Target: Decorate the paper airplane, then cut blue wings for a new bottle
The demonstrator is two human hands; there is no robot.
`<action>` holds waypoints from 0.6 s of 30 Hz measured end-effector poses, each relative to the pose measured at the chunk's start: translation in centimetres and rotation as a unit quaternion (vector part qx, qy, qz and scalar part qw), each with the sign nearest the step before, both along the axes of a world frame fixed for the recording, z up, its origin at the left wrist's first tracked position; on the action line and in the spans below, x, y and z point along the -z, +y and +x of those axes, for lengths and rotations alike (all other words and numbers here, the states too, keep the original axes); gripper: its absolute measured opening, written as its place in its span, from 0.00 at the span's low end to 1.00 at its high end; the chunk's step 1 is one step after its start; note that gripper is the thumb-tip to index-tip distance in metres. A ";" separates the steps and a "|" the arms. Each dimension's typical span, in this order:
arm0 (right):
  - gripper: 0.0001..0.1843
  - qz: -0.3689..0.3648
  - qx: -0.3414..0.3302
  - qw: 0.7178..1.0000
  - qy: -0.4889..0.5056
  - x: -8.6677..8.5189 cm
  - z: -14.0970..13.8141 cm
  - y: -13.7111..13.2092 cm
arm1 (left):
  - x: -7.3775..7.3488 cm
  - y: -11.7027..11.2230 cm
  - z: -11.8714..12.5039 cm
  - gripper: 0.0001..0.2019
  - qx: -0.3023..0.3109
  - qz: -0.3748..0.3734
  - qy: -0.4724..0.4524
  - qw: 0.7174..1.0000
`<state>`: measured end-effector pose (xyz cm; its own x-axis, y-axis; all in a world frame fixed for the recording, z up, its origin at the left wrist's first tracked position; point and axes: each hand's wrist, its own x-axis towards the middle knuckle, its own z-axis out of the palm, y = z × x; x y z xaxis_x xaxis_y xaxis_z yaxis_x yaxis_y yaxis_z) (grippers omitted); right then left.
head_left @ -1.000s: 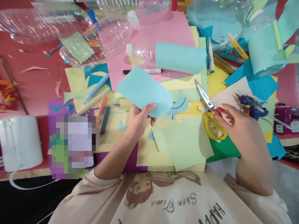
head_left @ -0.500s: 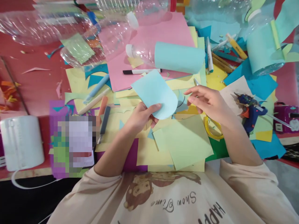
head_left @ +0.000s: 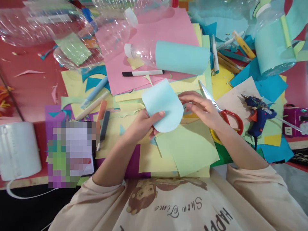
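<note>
Head view, single entry. Left hand (head_left: pixel 141 123) pinches the pale blue cut-out (head_left: pixel 163 106) at its lower edge, thumb flat on the face and the other fingers closed behind it. The cut-out has one rounded end and is held off the table, just on the person's side of the paper-wrapped bottle (head_left: pixel 178 57). A black marker (head_left: pixel 143 73) lies between the two. Right hand (head_left: pixel 202 109) sits nearer the person than the bottle's base end, fingers loosely curled, tips at the cut-out's right edge. Whether they grip it or only touch it I cannot tell from this angle. Scissors (head_left: pixel 226 117) lie partly under that hand, blades pointing toward the bottle. Glue gun (head_left: pixel 257 112) is well to the bottle's right. Judgement: handling goes best with the left pinch kept close to the edge so the face stays uncreased. The right fingertips should take the opposite edge lightly, holding the piece flat.
</note>
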<state>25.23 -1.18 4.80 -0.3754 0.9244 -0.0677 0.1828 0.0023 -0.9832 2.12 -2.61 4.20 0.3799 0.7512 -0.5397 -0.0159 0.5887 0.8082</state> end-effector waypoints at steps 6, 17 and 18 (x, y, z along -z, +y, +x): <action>0.09 -0.001 0.000 1.000 0.014 -0.5 -0.2 -0.3 | -0.5 -0.3 0.1 0.25 0.094 -0.044 0.028 0.994; 0.07 -0.008 0.047 0.999 0.026 -0.3 -0.1 -0.3 | -1.0 -0.3 0.8 0.23 0.212 -0.066 0.036 0.974; 0.06 -0.016 0.057 0.998 0.034 -0.3 -0.1 -0.3 | -1.0 -0.4 0.8 0.23 0.208 -0.064 0.036 0.975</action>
<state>25.13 -1.45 5.14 -0.2723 0.9592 -0.0761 0.1138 -0.0464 -0.9924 2.91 -2.98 5.22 0.5946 0.4644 -0.6564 0.3009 0.6286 0.7172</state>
